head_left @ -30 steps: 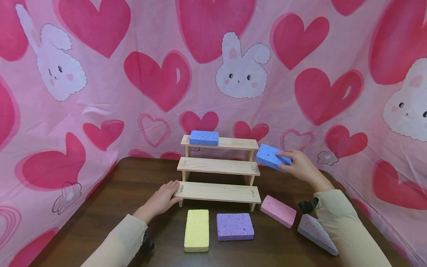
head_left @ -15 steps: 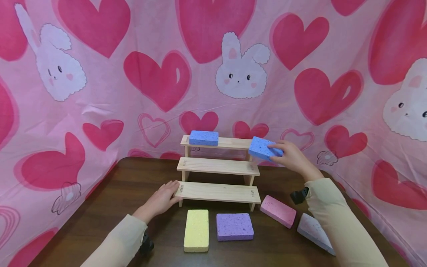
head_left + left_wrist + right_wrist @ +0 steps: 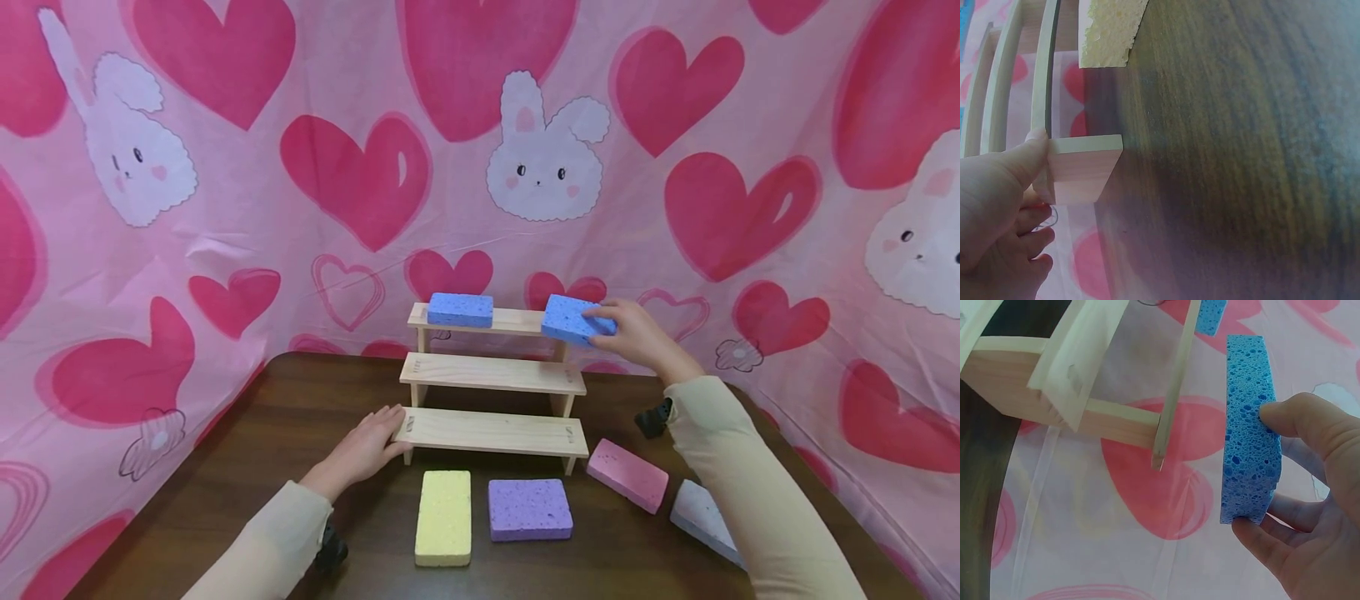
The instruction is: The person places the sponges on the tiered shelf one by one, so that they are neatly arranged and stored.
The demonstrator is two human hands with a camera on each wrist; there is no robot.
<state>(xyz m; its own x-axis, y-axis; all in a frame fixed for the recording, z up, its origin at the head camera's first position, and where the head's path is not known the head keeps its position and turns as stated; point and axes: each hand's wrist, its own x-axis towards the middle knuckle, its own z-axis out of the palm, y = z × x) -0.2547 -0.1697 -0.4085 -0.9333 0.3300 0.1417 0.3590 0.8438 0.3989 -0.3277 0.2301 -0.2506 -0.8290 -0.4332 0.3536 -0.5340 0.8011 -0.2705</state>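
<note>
My right hand (image 3: 639, 335) pinches a blue sponge (image 3: 570, 320) between thumb and fingers at the right end of the top step. In the right wrist view, a gap separates this blue sponge (image 3: 1249, 431) from the top board. A second blue sponge (image 3: 460, 310) lies on the left part of that step. The three-step wooden shelf (image 3: 491, 430) stands on the table. At the left end of its lowest step, my left hand (image 3: 360, 446) grips the board; the left wrist view shows the thumb on the front edge and curled fingers behind.
In front of the shelf lie a yellow sponge (image 3: 442, 518) and a purple sponge (image 3: 529, 509). Right of them are a pink sponge (image 3: 627, 475) and a greyish sponge (image 3: 703, 518), partly covered by my right sleeve. A pink heart-patterned cloth (image 3: 360, 75) hangs behind the dark table (image 3: 247, 433).
My right hand has carried the blue sponge left and upward, from beside the shelf to the top step's right end. The left hand has stayed in place.
</note>
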